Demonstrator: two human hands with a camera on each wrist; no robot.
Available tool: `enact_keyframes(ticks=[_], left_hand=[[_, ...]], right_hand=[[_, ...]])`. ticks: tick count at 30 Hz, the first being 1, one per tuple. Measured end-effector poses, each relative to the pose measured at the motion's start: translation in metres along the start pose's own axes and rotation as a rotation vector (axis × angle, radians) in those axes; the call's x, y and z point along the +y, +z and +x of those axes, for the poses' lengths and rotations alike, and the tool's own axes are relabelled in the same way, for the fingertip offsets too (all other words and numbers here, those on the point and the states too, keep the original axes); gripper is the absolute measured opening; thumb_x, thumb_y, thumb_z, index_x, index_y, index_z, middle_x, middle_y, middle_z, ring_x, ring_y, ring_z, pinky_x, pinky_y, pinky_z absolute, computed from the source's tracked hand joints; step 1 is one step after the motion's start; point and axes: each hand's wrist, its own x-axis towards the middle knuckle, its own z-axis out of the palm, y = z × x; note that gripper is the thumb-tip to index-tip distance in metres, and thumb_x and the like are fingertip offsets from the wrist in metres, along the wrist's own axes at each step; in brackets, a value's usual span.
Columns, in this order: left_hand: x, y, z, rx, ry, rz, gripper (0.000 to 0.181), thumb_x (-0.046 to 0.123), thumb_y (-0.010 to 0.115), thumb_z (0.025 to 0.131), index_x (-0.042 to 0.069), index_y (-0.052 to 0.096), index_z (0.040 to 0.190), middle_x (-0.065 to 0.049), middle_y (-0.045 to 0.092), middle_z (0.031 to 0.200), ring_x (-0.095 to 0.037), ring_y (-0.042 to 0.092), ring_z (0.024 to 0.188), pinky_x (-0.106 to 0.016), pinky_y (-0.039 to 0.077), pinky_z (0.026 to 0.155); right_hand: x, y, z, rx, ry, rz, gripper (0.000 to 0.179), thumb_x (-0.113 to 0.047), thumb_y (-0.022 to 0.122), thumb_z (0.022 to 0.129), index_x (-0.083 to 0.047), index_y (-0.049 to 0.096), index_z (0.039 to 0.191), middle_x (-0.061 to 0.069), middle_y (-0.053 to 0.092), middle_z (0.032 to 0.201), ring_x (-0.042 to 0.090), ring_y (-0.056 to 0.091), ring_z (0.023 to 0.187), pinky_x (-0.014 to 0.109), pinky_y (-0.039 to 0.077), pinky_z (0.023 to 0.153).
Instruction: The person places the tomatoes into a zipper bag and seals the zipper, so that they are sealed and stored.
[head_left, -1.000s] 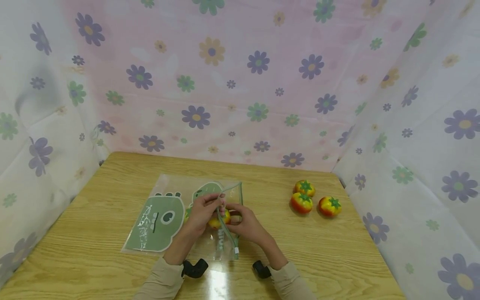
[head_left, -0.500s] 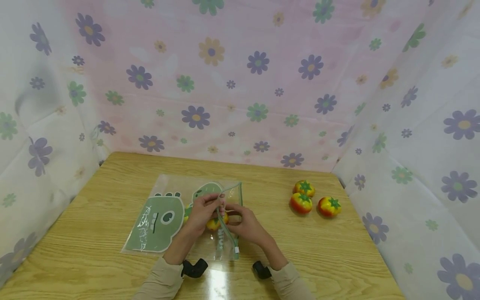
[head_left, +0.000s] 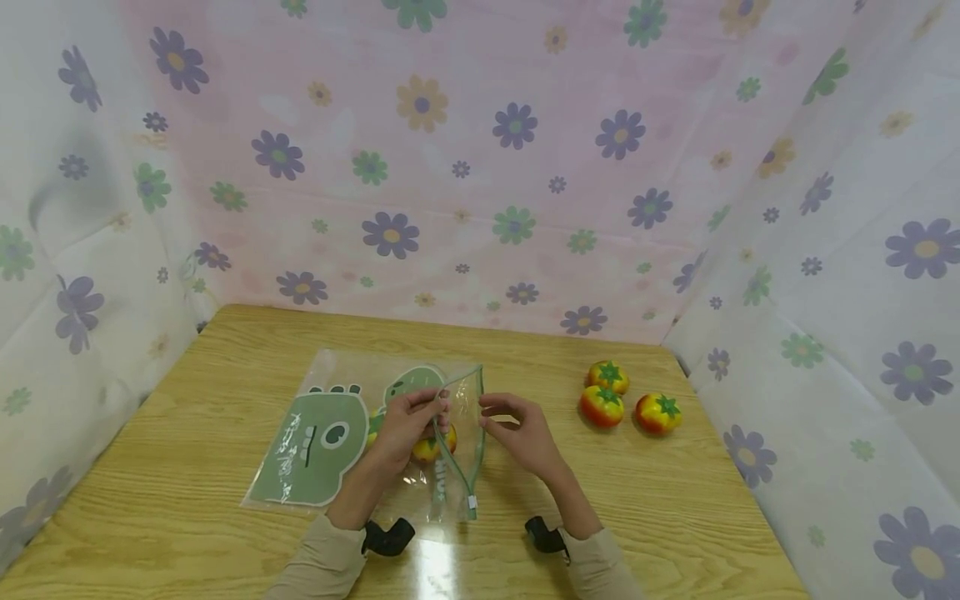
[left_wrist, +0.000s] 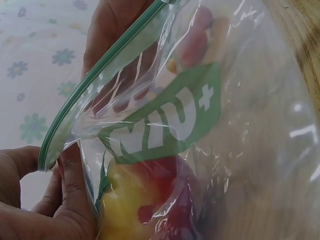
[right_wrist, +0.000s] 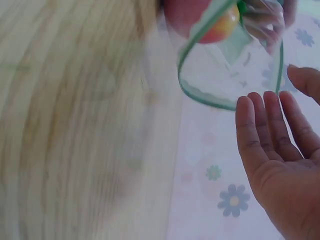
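A clear zip bag (head_left: 315,467) with green dinosaur prints lies on the table, its green-edged mouth gaping to the right. My left hand (head_left: 405,429) pinches the near lip of that mouth and lifts it. Through the plastic shows a red-and-yellow imitation fruit (left_wrist: 135,190) with a green leaf top. Another yellowish fruit (head_left: 372,423) is partly visible farther in, mostly hidden by the left hand. Just outside the mouth hovers my right hand (head_left: 521,429), fingers extended and holding nothing; in the right wrist view its fingertips are near the green rim (right_wrist: 210,103).
Three more red-and-yellow fruits with green star-shaped tops sit at the right: a back one (head_left: 608,377), a front one (head_left: 602,407) and a right one (head_left: 658,414). A white zip slider (head_left: 472,502) is at the mouth's near end. Flowered cloth (head_left: 465,217) encloses the wooden table (head_left: 637,517).
My right hand has drawn back to the right out of the bag's mouth, leaving the fruit inside. The fruit shifted slightly left earlier. My left hand keeps its pinch on the lip.
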Motion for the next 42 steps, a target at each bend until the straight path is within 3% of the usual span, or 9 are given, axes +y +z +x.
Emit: enact_keyframes(ticks=[6,14,22,35,42], left_hand=[[-0.003,0.000,0.001,-0.001,0.001,-0.010,0.028,-0.001,0.058,0.101,-0.018,0.059,0.124,-0.012,0.070,0.090,-0.010,0.063,0.068,-0.020,0.058,0.062],[-0.004,0.000,0.002,-0.003,0.013,0.009,0.029,0.001,0.059,0.101,-0.017,0.059,0.124,-0.013,0.071,0.092,-0.009,0.064,0.070,-0.019,0.058,0.063],[-0.003,0.000,0.001,-0.016,0.003,0.033,0.031,0.004,0.060,0.102,-0.017,0.058,0.125,-0.008,0.072,0.091,-0.008,0.065,0.070,-0.019,0.058,0.064],[-0.003,0.000,0.001,0.041,-0.025,0.067,0.030,0.003,0.062,0.100,-0.014,0.060,0.125,-0.015,0.073,0.094,-0.009,0.066,0.068,-0.019,0.057,0.064],[-0.004,-0.002,-0.001,0.041,-0.034,0.076,0.029,0.004,0.061,0.101,-0.012,0.061,0.125,-0.019,0.073,0.100,-0.009,0.066,0.070,-0.019,0.057,0.066]], right_hand=[[0.001,-0.016,-0.004,0.140,0.028,0.028,0.025,-0.004,0.070,0.095,0.002,0.069,0.119,0.026,0.067,0.121,0.016,0.068,0.103,0.024,0.059,0.085],[0.006,-0.034,-0.007,0.289,0.144,0.019,0.025,-0.007,0.068,0.098,0.004,0.069,0.120,0.027,0.066,0.124,0.011,0.065,0.105,0.018,0.053,0.090],[0.008,-0.050,-0.011,0.385,0.144,0.020,0.026,-0.007,0.066,0.099,0.007,0.068,0.121,0.028,0.066,0.123,0.005,0.065,0.104,0.016,0.053,0.089],[0.019,-0.074,-0.016,0.533,0.178,0.030,0.025,-0.009,0.065,0.101,0.007,0.067,0.119,0.011,0.070,0.117,0.002,0.064,0.101,0.013,0.052,0.088],[0.020,-0.084,-0.018,0.580,0.206,0.022,0.029,-0.011,0.063,0.102,0.009,0.064,0.122,0.017,0.067,0.123,0.000,0.061,0.102,0.010,0.051,0.087]])
